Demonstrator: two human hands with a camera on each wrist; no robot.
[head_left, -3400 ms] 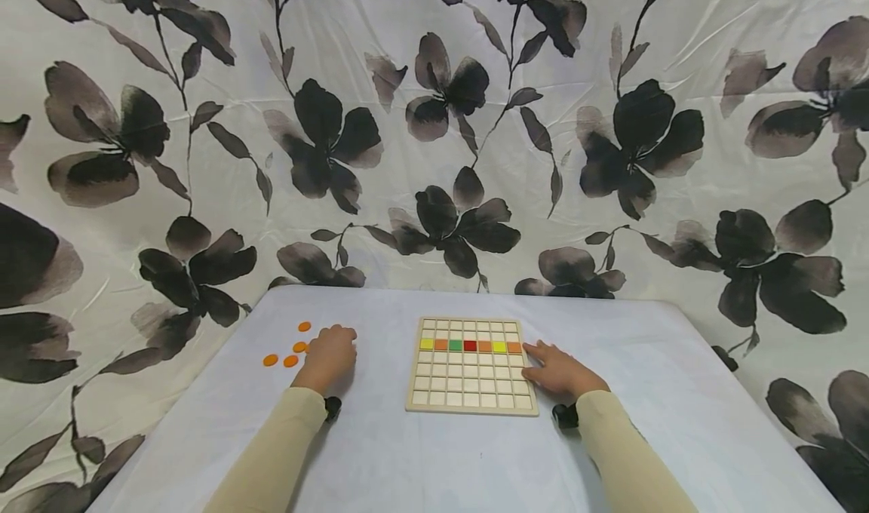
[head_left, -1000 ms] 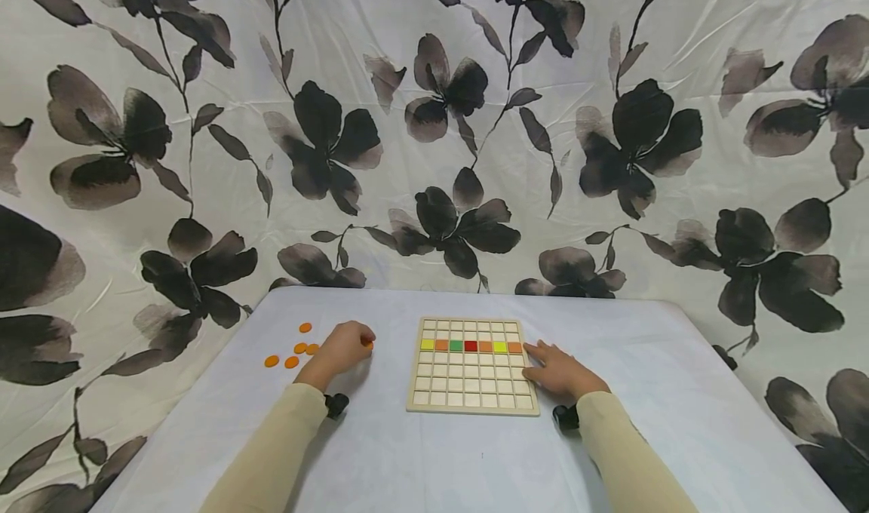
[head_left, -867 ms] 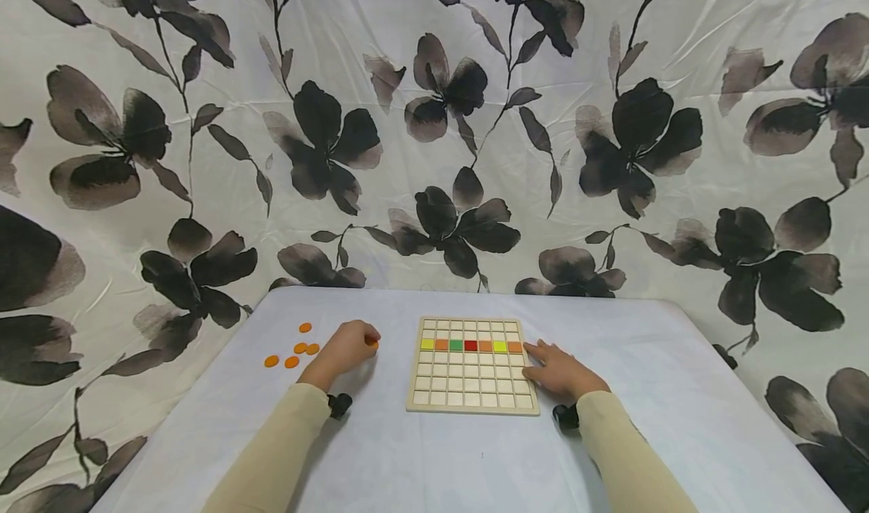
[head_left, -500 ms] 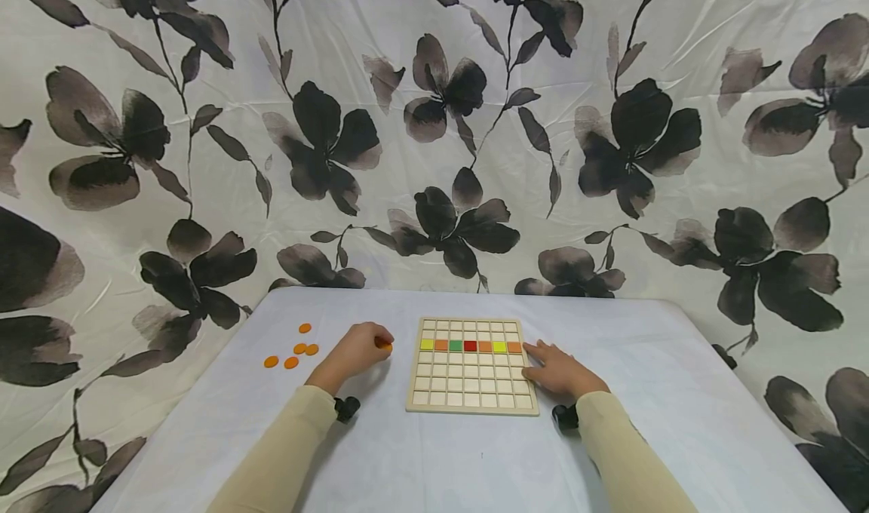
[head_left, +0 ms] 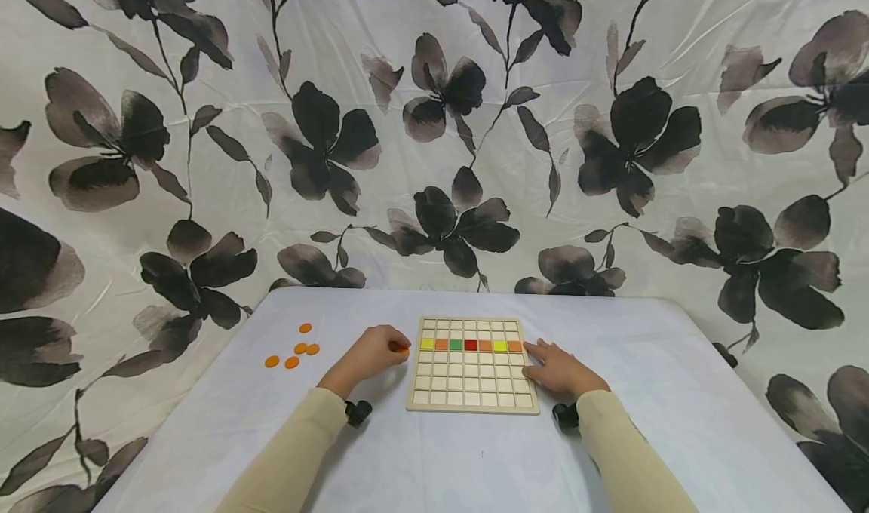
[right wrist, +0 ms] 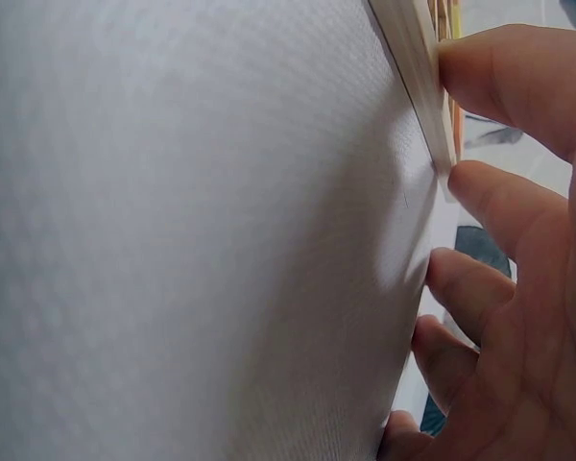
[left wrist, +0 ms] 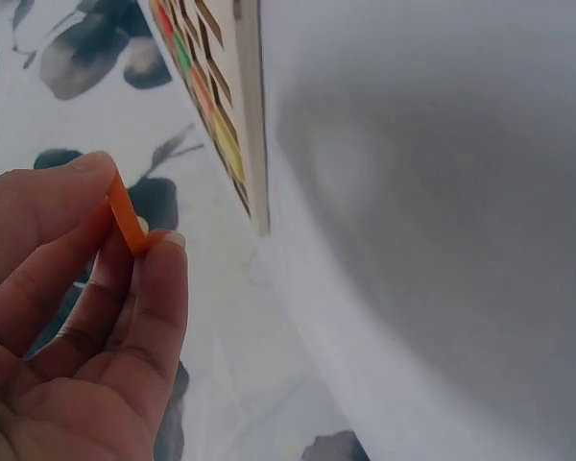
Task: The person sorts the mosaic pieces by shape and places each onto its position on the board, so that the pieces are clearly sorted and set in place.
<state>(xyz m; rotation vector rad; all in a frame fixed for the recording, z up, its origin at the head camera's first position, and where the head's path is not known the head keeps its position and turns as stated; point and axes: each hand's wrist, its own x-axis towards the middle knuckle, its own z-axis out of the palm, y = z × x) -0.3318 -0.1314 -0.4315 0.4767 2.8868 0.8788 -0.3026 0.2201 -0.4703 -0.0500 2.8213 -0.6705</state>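
Between the thumb and fingers of my left hand [head_left: 370, 356] is a thin orange disc [left wrist: 125, 213], pinched by its edges in the left wrist view. That hand is just left of a pale wooden grid board [head_left: 475, 409], above the table. One row of the board's square cells carries yellow, orange, green and red pieces; the other cells show bare wood. My right hand [head_left: 563, 370] rests at the board's right edge with fingers spread. In the right wrist view, its thumb and a fingertip touch the wooden rim [right wrist: 424, 86], and other fingertips meet the white cloth.
Several loose orange discs [head_left: 292, 362] lie on the left of the white-covered table [head_left: 434, 468]. A floral curtain [head_left: 448, 121] hangs behind the table's back edge. A dark wrist camera [head_left: 358, 413] is strapped at the left cuff.
My left hand has picked up an orange disc from the group at left and carried it rightward to the board's left side. The right hand and board have stayed put.
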